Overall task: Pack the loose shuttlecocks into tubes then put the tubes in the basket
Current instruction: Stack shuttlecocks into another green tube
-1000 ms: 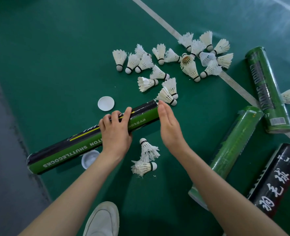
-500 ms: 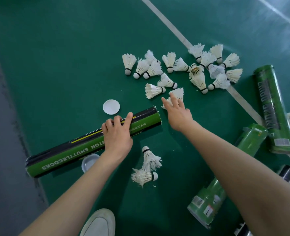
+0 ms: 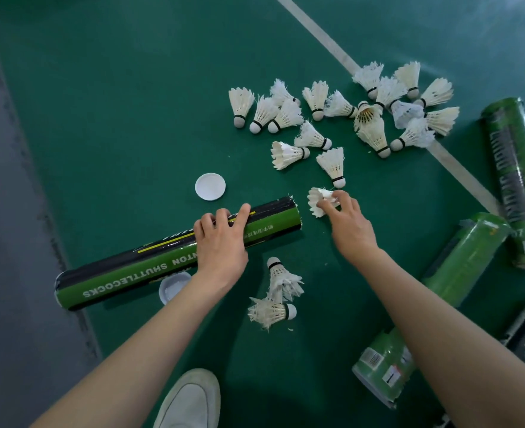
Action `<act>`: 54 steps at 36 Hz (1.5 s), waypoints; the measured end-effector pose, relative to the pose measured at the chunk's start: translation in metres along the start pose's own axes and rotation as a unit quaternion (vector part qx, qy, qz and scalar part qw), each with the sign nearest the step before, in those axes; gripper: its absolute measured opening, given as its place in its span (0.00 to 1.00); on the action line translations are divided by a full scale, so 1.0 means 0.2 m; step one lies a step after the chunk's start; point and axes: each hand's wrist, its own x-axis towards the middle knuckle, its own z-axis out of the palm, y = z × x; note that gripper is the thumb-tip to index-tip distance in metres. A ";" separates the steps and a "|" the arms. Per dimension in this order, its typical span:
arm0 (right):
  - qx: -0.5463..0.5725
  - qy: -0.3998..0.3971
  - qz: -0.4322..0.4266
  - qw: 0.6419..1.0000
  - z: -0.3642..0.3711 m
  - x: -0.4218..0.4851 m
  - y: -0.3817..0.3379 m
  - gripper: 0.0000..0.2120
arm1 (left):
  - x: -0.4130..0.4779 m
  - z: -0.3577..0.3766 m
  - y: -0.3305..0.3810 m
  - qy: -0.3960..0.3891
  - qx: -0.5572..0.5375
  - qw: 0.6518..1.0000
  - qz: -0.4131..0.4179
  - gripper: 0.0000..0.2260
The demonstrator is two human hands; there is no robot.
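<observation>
A badminton court, viewed down at its floor.
A smooth green sports floor point(image 3: 131, 103) crossed by a white painted court line point(image 3: 320, 32) meets a grey border strip point(image 3: 8, 273) at the left. White feather shuttlecocks point(image 3: 374, 134) lie scattered on it. With them are a long green-and-black cardboard tube point(image 3: 131, 273) printed "SHUTTLECOCKS" and further green shuttlecock tubes point(image 3: 514, 180) at the right.

green/blk tube point(image 3: 138, 264) lying flat, open end rt, white shuttlecocks point(image 3: 286, 115) scattered beyond

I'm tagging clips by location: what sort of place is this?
Most likely an indoor badminton court: green sports flooring with a white boundary line, plus loose feather shuttlecocks and shuttlecock tubes lying on it.
</observation>
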 end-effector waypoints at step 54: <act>0.320 0.017 0.115 0.940 -0.20 0.26 -0.04 0.30 | 0.09 -0.11 0.06 0.041 -0.043 0.998 0.019 0.33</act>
